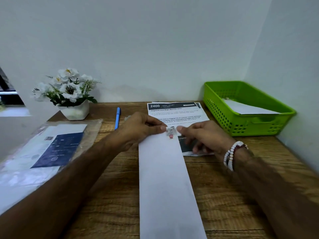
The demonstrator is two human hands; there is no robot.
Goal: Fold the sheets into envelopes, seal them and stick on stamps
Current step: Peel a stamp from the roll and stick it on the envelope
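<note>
A long white folded sheet (165, 178) lies lengthwise on the wooden desk (110, 200), running from the near edge toward the middle. At its far end sits a small stamp (170, 132) with a grey picture and a red spot. My left hand (138, 130) pinches the stamp's left edge between thumb and fingers. My right hand (203, 137), with bead bracelets at the wrist, touches the stamp's right edge with its thumb, the other fingers curled over a printed sheet (174, 112) that lies under the far end.
A green plastic basket (248, 121) at the back right holds a white folded sheet (246, 107). A blue pen (117, 118) lies beside a white pot of artificial flowers (69, 94). At the left lies a clear plastic sleeve with papers (43, 152). Walls close the back and right.
</note>
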